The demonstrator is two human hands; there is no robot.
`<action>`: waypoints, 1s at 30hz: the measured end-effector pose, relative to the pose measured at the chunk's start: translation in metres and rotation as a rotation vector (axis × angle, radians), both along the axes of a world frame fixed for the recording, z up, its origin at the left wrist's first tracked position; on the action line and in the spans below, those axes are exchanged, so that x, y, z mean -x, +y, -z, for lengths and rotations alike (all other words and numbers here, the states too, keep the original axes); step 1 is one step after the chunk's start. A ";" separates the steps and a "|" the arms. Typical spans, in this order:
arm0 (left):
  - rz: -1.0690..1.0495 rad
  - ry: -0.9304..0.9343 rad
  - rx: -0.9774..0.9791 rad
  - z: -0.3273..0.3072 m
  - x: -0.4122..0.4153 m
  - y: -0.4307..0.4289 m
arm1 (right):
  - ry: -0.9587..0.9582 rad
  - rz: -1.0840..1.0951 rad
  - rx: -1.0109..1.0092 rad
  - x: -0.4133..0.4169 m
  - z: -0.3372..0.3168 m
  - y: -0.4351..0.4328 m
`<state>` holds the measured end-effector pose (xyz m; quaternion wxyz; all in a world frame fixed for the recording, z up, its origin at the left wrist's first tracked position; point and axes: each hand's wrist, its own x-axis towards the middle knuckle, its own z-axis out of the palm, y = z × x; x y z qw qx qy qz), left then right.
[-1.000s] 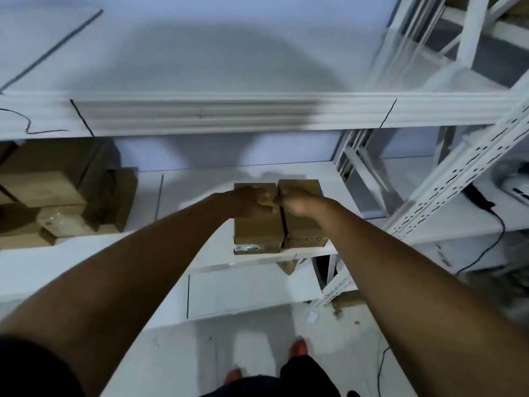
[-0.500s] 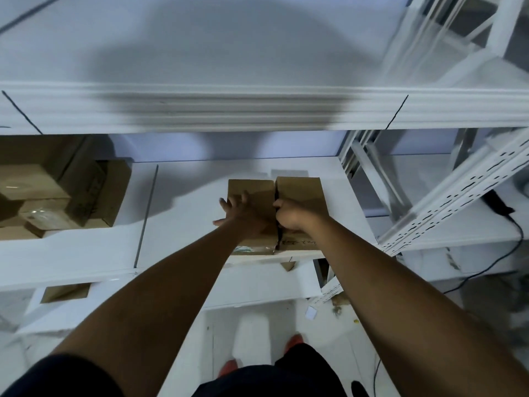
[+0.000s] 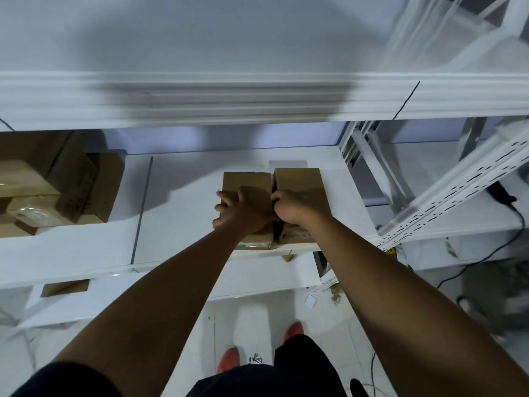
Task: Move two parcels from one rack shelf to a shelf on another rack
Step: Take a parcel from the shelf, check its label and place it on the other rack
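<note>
Two brown cardboard parcels stand side by side, touching, at the front right of a white rack shelf (image 3: 183,219). My left hand (image 3: 243,212) lies on top of the left parcel (image 3: 247,181) with its fingers spread apart. The fingers of my right hand (image 3: 294,206) are curled into the gap between the two boxes, over the left edge of the right parcel (image 3: 297,179). Both parcels rest on the shelf board, and my hands hide their near halves.
Several other cardboard boxes (image 3: 57,190) are stacked at the left of the same shelf. A white shelf beam (image 3: 200,96) runs overhead. A perforated rack upright (image 3: 458,190) slants at the right, with a black cable (image 3: 515,222) beyond. A small box (image 3: 64,287) sits on the lower shelf.
The parcels have come to rest on the shelf. My left hand went from a closed grip to spread fingers on top of its parcel. The right hand stays curled.
</note>
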<state>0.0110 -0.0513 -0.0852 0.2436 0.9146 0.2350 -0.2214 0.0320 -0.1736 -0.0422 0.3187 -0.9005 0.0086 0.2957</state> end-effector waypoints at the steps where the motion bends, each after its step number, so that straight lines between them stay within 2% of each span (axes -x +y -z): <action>1: -0.033 -0.012 -0.003 0.000 0.002 0.001 | 0.007 0.044 -0.035 0.000 0.000 0.000; 5: -0.124 -0.085 0.010 0.005 0.016 0.011 | 0.061 0.307 -0.206 0.003 0.003 0.000; 8: -0.185 -0.137 0.118 -0.001 0.020 0.029 | 0.088 0.409 -0.296 0.010 0.010 0.004; 15: -0.354 -0.336 0.481 -0.035 0.029 0.071 | 0.083 0.659 -0.618 0.023 0.010 0.016; 20: -0.550 -0.531 0.916 -0.022 0.065 0.094 | 0.124 0.839 -0.812 0.038 0.015 0.022; 23: -0.590 -0.469 1.136 -0.013 0.083 0.097 | 0.180 0.853 -0.894 0.050 0.022 0.035; 26: -0.642 -0.394 1.324 -0.014 0.099 0.102 | 0.221 0.759 -0.906 0.061 0.020 0.048; 30: -0.645 -0.359 1.669 -0.014 0.114 0.113 | 0.279 0.679 -0.921 0.072 0.018 0.053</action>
